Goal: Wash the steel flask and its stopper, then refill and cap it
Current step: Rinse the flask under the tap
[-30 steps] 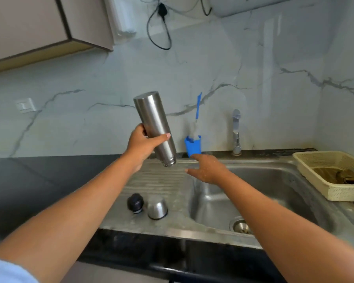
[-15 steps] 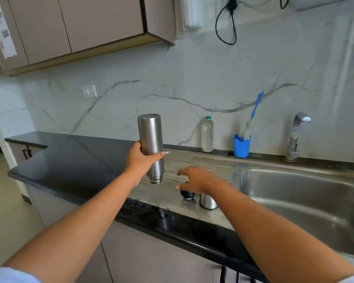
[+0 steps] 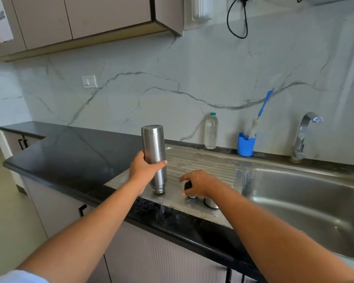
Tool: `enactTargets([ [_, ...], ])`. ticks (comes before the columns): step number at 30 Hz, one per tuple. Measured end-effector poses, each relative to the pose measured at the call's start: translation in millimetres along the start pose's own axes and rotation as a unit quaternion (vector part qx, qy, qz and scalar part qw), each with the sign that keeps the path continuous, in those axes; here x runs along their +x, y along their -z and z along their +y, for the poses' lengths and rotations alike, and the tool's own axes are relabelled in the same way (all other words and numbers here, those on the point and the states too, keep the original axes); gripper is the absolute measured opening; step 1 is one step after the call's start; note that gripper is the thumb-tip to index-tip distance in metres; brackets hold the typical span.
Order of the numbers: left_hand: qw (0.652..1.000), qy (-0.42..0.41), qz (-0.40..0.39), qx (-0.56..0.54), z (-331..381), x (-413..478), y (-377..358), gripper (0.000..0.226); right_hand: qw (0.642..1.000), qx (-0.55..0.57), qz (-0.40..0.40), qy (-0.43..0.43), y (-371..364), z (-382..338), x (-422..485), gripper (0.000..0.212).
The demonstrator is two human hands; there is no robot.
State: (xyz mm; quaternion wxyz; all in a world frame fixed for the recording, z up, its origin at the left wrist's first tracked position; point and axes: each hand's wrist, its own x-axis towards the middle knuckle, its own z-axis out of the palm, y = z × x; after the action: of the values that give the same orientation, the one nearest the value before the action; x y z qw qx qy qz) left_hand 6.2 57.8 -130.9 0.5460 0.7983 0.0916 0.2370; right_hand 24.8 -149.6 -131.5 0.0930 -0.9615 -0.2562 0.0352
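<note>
Flask [image 3: 153, 152] in left hand [image 3: 143, 170]; notice [image 3: 0, 19] perhaps QR-coded

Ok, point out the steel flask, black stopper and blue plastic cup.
Steel flask [image 3: 153, 144], head view, upper body.
Black stopper [image 3: 187, 185], head view, left edge.
Blue plastic cup [image 3: 246, 145], head view, front wall.

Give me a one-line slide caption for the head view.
Left hand holds the cylindrical steel flask mouth-down over the ribbed steel drainboard; right hand covers the round black stopper.

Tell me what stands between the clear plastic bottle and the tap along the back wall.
In the head view, a blue holder with a bottle brush in it stands between the plastic bottle and the tap.
</note>
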Motion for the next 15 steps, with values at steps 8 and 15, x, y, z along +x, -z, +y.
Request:
enactTargets([
  [8,1.0,-0.01,-0.005,0.026,1,-8,-3,0.058,0.999,0.007,0.012,-0.032,-6,0,6,0.06],
  [15,0.999,0.003,-0.016,0.037,1,-10,-4,0.063,0.984,0.133,0.087,-0.08,-2,13,0,0.051],
])
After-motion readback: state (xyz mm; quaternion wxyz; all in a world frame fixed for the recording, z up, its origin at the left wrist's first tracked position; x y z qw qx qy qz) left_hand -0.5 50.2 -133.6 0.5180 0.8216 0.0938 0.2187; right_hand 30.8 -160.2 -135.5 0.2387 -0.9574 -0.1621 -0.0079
